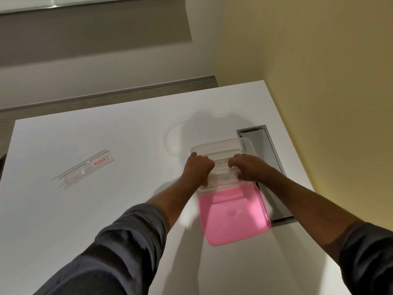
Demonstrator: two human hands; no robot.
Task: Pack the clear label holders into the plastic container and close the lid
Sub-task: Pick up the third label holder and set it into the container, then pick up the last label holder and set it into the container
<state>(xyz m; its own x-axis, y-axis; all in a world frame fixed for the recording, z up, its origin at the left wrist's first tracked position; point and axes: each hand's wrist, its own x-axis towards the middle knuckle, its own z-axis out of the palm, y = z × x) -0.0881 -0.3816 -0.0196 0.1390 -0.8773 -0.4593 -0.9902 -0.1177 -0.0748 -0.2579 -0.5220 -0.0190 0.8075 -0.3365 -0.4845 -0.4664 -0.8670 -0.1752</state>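
Observation:
A clear plastic container [219, 144] stands on the white table [106, 209] at the right. Both hands are over it, pressing clear label holders [222, 177] into it; handwritten slips reading "ERM" and "DOG" show between the hands. My left hand [198, 169] curls over the holders' left end and my right hand [244, 167] grips their right end. The pink lid [234, 216] lies flat on the table, touching the container's near side. More clear label holders [85, 169], one with a red printed slip, lie apart at the left of the table.
A grey cable slot [269, 158] is set into the table just right of the container and lid. A yellow wall [319, 81] runs along the table's right edge. A grey partition [106, 96] borders the far edge.

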